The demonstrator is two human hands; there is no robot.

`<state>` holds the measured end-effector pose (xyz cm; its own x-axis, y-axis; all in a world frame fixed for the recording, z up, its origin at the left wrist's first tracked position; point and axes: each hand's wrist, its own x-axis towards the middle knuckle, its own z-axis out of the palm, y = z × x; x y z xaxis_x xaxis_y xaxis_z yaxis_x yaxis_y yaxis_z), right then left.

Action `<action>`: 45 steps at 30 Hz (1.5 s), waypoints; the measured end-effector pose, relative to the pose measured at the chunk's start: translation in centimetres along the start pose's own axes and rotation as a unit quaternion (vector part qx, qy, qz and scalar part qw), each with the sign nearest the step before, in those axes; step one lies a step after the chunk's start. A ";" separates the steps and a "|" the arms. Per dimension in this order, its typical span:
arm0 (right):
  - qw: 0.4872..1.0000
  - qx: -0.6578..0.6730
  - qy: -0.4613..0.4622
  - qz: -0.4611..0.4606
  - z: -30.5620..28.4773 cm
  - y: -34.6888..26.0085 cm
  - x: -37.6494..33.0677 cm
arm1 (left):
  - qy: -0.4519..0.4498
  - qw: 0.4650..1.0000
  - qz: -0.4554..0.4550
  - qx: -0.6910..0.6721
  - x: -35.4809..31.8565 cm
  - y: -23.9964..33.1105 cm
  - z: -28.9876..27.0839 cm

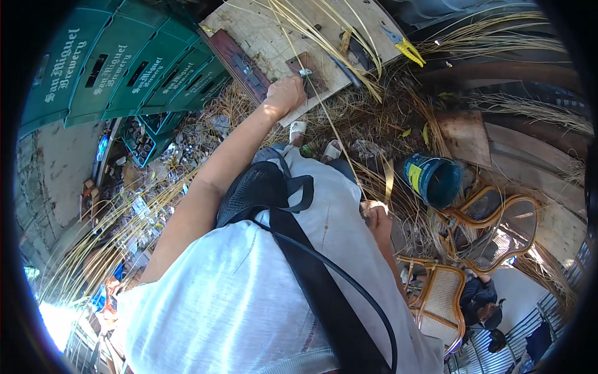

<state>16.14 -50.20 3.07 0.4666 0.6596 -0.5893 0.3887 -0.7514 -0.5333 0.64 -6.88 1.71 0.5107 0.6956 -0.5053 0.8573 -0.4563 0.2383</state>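
Note:
My left hand [286,95] is closed at the near edge of the wooden work board [249,19], right beside a small shiny metal piece [305,72]. What its fingers grip is hidden. A long, thin rattan strip [328,116] crosses the board, passes at the metal piece and runs down toward my right side. There my right hand [378,223] is closed around the strip's lower part, near my hip. A dark red-brown wooden block [237,62] lies on the board to the left of my left hand.
More rattan strips [311,25] and yellow-handled pliers [408,50] lie on the board. Green crates [134,68] are stacked at the left. A dark bucket [430,177] and rattan chairs [442,293] stand to the right. Another person [483,302] is at lower right. Fibre scraps litter the ground.

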 end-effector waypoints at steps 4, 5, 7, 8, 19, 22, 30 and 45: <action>0.975 -0.190 -0.013 -0.115 1.4 -4.8 7.6 | 0.026 0.999 0.035 0.030 0.0 -0.3 0.3; 0.958 -0.173 -0.031 -0.228 2.1 -6.9 11.6 | 0.009 0.999 0.042 0.032 0.0 -0.7 0.4; 0.980 0.025 0.021 -0.198 2.6 -17.8 15.9 | -0.022 0.997 0.057 0.036 0.9 -1.0 0.4; 0.986 0.053 -0.005 -0.159 3.3 -20.5 17.5 | -0.018 0.998 0.050 0.022 0.9 -0.9 0.8; 0.973 -0.019 0.086 -0.213 5.8 -6.9 11.0 | 0.014 0.998 0.054 0.038 0.0 -0.9 0.7; 0.985 0.111 0.041 -0.124 3.0 -9.6 6.7 | -0.023 0.998 0.055 0.034 0.0 -1.1 1.1; 0.949 0.289 -0.125 -0.010 4.4 -23.0 19.7 | 0.028 0.995 0.079 0.051 1.9 -1.5 0.8; 0.999 0.019 -0.023 -0.034 -0.7 -0.7 1.3 | -0.004 0.996 0.089 0.012 1.1 -2.1 1.5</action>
<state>17.08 -48.85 3.08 0.4024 0.7097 -0.5783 0.3867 -0.7043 -0.5953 -0.70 -5.99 -0.63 0.6531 0.5982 -0.4643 0.7519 -0.5851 0.3039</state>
